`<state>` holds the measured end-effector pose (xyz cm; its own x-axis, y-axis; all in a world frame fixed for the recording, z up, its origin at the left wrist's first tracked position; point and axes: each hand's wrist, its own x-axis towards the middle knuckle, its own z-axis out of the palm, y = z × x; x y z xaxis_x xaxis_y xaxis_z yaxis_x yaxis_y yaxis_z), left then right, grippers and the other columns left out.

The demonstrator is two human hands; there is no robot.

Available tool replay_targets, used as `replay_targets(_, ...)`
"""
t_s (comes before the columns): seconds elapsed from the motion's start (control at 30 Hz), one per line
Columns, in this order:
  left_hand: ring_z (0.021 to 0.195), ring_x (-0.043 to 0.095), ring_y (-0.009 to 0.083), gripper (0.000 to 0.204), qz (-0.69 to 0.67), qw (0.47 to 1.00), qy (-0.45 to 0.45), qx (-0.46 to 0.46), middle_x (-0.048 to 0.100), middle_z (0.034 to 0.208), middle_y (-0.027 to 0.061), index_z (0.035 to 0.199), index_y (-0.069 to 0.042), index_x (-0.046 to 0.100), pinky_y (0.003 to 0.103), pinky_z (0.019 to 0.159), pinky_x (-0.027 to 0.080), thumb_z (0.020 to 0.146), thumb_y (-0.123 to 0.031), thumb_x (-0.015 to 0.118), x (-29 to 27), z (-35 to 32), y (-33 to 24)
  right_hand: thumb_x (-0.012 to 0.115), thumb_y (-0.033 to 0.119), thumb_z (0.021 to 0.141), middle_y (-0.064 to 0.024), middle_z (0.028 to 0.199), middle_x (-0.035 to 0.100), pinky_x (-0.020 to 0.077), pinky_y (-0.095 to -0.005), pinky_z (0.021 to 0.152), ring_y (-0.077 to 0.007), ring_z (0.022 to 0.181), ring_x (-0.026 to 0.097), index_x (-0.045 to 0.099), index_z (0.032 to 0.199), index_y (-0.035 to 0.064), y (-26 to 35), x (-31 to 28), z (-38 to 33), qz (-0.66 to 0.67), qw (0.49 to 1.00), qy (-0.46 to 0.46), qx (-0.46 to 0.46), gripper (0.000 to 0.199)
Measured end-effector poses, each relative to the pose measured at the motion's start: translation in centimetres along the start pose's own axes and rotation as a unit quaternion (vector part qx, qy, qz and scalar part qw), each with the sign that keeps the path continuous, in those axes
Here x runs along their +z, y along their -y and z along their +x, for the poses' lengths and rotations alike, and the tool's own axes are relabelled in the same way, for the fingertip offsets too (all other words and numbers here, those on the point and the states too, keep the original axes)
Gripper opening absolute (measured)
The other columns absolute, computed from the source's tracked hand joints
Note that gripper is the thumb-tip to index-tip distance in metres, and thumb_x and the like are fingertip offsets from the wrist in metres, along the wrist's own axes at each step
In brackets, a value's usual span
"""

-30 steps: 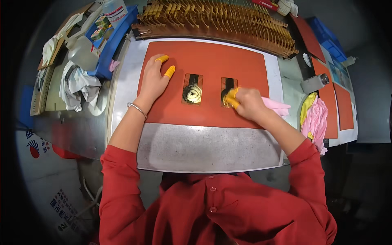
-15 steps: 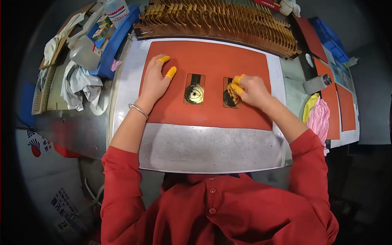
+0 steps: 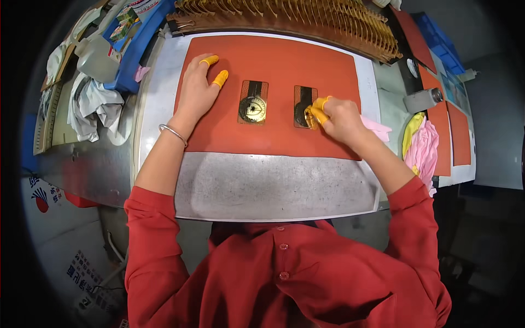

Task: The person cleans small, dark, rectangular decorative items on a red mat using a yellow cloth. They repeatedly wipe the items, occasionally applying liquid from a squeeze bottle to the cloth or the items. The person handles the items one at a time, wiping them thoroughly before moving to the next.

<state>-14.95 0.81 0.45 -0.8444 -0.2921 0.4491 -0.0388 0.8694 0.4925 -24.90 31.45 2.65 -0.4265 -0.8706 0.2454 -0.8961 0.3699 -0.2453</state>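
Observation:
Two black-and-gold cards lie apart on an orange-red mat [image 3: 273,143]. The left card [image 3: 252,103] is fully uncovered, with a round gold emblem on its lower half. Over the lower right of the other card [image 3: 303,98], my right hand [image 3: 340,119] has its yellow-cotted fingertips pinched together. They hide part of its emblem, and a gold glint shows under them; what they grip, if anything, is hidden. My left hand [image 3: 198,90] rests open on the mat's left side, left of the first card and apart from it, with yellow cots on thumb and forefinger.
Behind the mat stands a long rack [image 3: 284,27] of upright gold-brown pieces. On the left are a blue bin [image 3: 128,71], a translucent bottle [image 3: 98,61] and white cloths [image 3: 101,104]. A grey bottle [image 3: 424,100] and pink cloth [image 3: 426,147] lie to the right.
My right fingertips have slid from the middle of the right-hand card toward its lower right edge, uncovering more of its black part. The whole view has shifted; my left hand stays on the mat.

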Motion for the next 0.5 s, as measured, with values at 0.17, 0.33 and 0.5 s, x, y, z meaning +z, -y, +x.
replay_targets(0.17, 0.115, 0.048, 0.0306, 0.034, -0.030, 1.000, -0.006, -0.008, 0.052, 0.121, 0.0151, 0.110, 0.002, 0.056, 0.036, 0.099, 0.037, 0.082, -0.014, 0.063, 0.1, 0.0, 0.4, 0.065, 0.010, 0.075, -0.0134, 0.068, 0.060, 0.0473, -0.0396, 0.055, -0.0315, 0.062, 0.059, 0.064, 0.077, 0.0030, 1.2, -0.4, -1.1, 0.005, 0.998, 0.053, -0.013, 0.008)
replay_targets(0.33, 0.113, 0.048, 0.0318, 0.034, -0.033, 0.999, -0.019, 0.004, 0.052, 0.119, 0.0156, 0.107, 0.003, 0.058, 0.037, 0.097, 0.038, 0.080, -0.016, 0.065, 0.4, -0.4, 0.3, 0.063, 0.020, 0.076, -0.0139, 0.070, 0.061, 0.0476, -0.0418, 0.057, -0.0330, 0.063, 0.059, 0.063, 0.075, 0.0057, -0.7, -0.7, 1.5, 0.021, 0.997, 0.015, 0.079, 0.014)
replay_targets(0.5, 0.116, 0.047, 0.0310, 0.034, -0.001, 1.000, 0.006, -0.020, 0.051, 0.122, 0.0150, 0.111, 0.002, 0.056, 0.036, 0.099, 0.037, 0.082, -0.014, 0.063, -0.1, -0.2, -0.1, 0.066, 0.016, 0.075, -0.0134, 0.067, 0.060, 0.0471, -0.0410, 0.054, -0.0317, 0.064, 0.059, 0.065, 0.080, 0.0057, 0.8, 0.2, 0.0, 0.039, 0.998, 0.045, -0.022, 0.011)
